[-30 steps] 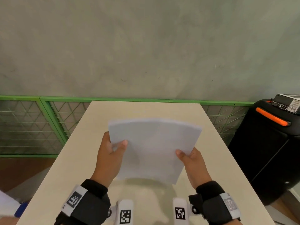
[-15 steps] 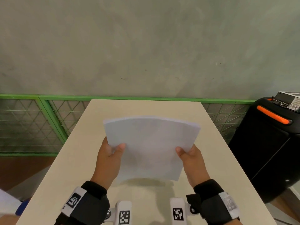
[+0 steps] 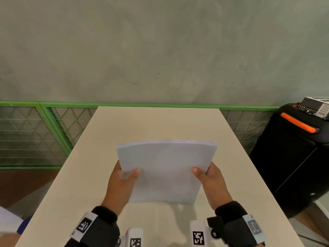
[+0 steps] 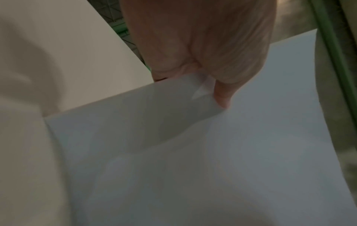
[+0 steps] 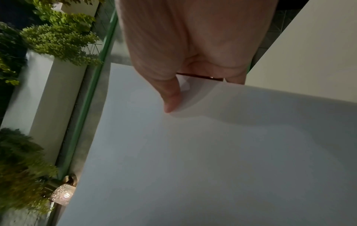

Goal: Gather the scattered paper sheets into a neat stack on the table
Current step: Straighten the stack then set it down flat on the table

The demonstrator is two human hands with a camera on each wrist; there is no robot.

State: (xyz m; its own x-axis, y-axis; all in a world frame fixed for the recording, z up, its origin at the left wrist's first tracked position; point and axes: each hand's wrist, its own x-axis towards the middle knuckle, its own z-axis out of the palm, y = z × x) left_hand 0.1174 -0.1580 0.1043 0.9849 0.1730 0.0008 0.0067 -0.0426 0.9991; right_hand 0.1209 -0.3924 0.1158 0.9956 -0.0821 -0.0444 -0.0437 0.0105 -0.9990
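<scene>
Head view: the left hand (image 3: 121,186) and the right hand (image 3: 212,184) each grip one side edge of a stack of paper (image 3: 165,170), thumbs laid on the top sheet and the fingers hidden beneath. Both forearms reach forward from the near edge of the table (image 3: 151,122), each with a black wrist strap carrying a printed marker. The palms face inward toward each other.

The stack of paper is white and blank, held over the middle of the table with its near edge lower than its far edge — whether that near edge touches the tabletop cannot be told. The sheets bow slightly upward across their width, and the far edge shows several layers closely aligned.

Left wrist view: the thumb (image 4: 222,94) presses on the top sheet near the edge. Right wrist view: the thumb (image 5: 170,97) does likewise — a small fold of paper shows beside it.

Behind the table runs a green railing (image 3: 53,122); a black case (image 3: 293,157) with an orange handle stands at right.
</scene>
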